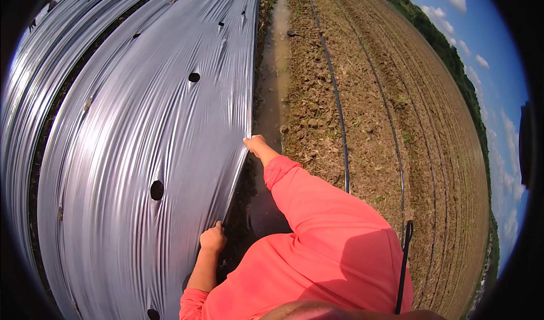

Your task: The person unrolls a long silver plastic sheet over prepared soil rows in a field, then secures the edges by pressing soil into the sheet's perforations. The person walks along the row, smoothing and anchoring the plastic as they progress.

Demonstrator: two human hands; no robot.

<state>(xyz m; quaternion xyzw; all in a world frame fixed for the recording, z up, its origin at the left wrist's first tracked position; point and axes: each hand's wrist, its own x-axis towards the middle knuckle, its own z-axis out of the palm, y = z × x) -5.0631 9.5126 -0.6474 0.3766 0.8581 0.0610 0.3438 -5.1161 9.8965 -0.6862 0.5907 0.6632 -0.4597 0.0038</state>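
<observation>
Silver plastic mulch film covers the raised bed on my left, with round planting holes cut in it. My right hand reaches forward and pinches the film's right edge. Closer to my body, my left hand grips the same edge with the fingers curled around it. Between the two hands the edge runs taut and slightly lifted. A dark planting hole lies on the bed to the left of my hands. Another planting hole sits farther up the film.
A furrow with muddy water runs along the film's edge. To its right, bare tilled soil carries a black drip line and a second drip line. More film-covered beds stand at the far left. A black strap hangs by my right side.
</observation>
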